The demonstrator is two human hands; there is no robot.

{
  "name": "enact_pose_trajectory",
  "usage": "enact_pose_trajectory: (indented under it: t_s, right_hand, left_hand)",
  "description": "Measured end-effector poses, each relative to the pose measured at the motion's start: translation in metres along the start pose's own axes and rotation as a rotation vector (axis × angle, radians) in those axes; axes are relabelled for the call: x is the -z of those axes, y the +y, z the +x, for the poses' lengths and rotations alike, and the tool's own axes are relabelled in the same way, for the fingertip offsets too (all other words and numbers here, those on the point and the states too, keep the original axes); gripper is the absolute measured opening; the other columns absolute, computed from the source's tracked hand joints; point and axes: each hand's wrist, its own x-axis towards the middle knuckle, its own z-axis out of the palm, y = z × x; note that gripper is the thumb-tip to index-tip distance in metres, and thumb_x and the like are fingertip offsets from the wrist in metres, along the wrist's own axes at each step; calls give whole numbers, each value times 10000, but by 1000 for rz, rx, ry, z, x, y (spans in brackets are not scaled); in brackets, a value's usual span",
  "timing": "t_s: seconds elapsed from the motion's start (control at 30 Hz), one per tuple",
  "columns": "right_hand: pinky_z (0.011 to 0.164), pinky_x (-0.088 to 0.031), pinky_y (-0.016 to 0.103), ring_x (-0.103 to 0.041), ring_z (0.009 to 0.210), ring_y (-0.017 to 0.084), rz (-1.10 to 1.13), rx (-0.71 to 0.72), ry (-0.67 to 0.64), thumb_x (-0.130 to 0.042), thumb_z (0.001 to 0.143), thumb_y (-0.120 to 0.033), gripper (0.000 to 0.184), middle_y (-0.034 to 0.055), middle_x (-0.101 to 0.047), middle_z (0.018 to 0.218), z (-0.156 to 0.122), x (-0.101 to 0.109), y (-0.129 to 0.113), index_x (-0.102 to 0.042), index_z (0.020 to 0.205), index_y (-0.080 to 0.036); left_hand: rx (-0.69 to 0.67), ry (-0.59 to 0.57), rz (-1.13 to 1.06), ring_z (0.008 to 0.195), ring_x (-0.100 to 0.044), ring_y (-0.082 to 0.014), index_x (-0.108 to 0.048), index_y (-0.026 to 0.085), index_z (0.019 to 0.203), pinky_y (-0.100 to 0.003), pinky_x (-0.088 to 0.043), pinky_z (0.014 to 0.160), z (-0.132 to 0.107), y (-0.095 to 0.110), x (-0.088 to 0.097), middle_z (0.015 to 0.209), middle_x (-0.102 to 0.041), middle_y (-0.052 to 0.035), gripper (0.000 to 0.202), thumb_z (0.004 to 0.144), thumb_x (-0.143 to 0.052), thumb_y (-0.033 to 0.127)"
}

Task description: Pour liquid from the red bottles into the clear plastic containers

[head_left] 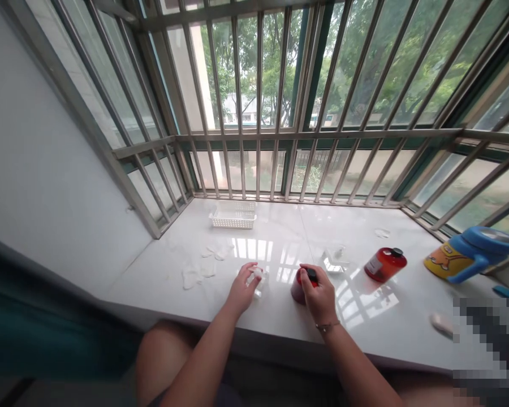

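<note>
My left hand (245, 288) is closed round a small clear bottle (258, 291) with a whitish top, near the front edge of the white ledge. To its right, my right hand (320, 291) grips a dark red bottle (297, 291) with a black cap, the thumb beside the cap. The two bottles stand apart. Just beyond my right hand lies a clear, shiny container (334, 261), its kind hard to make out. A second red bottle (384, 264) with a black cap and a pale label stands further right.
A white perforated basket (233, 220) sits at the back. Crumpled white pieces (201, 274) lie to the left, and a small one (382, 233) back right. A blue-and-yellow jug (462, 257) and a pale oval object (441, 325) are on the right. Window bars (288, 135) enclose the ledge.
</note>
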Motion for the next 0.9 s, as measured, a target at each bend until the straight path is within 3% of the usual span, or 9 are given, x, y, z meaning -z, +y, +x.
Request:
enact_pose_trajectory:
  t_s: [0.4,0.57,0.7,0.77,0.9]
  right_hand:
    - [964,-558,449,-710,1047,276,-36,-1,33,-621,995,-551,355,87,-758,1113,0,-3,-3,-754,1101,-240]
    - [994,-551,455,-704,1071,283,-83,0,86,-610,986,-552,373,103,-751,1136,1,-6,-6,-748,1106,-227]
    - [1045,-530,490,-679,1105,300,-133,-21,128,-614,985,-592,437,125,-726,1157,9,-11,-4,-728,1160,-209]
    - [1045,-536,516,-669,1123,317,-184,-23,127,-634,974,-637,512,142,-707,1191,15,-10,-2,-702,1228,-198]
    - [1158,-443,673,-515,1413,430,-327,127,190,-707,916,-710,839,253,-559,1478,17,1,-9,-510,1501,-141]
  left_hand:
    - [5,44,6,1386,-613,-316,-782,255,1169,-461,-486,1193,-2,2,-3,1478,-634,-122,505,972,-624,692]
    - [18,11,-18,1389,-614,-322,-755,248,1220,-462,-508,1166,-4,0,-5,1515,-607,-132,518,982,-613,686]
    - [15,-57,10,1424,-595,-313,-730,241,1283,-470,-456,1228,-13,14,-8,1546,-600,-130,485,1011,-604,623]
    - [10,-83,52,1475,-553,-317,-704,248,1326,-487,-392,1282,-18,23,-12,1576,-585,-124,473,967,-702,555]
    - [140,-5,104,1524,-497,-363,-555,241,1492,-531,-352,1307,-27,37,-27,1617,-547,-144,915,695,-971,407]
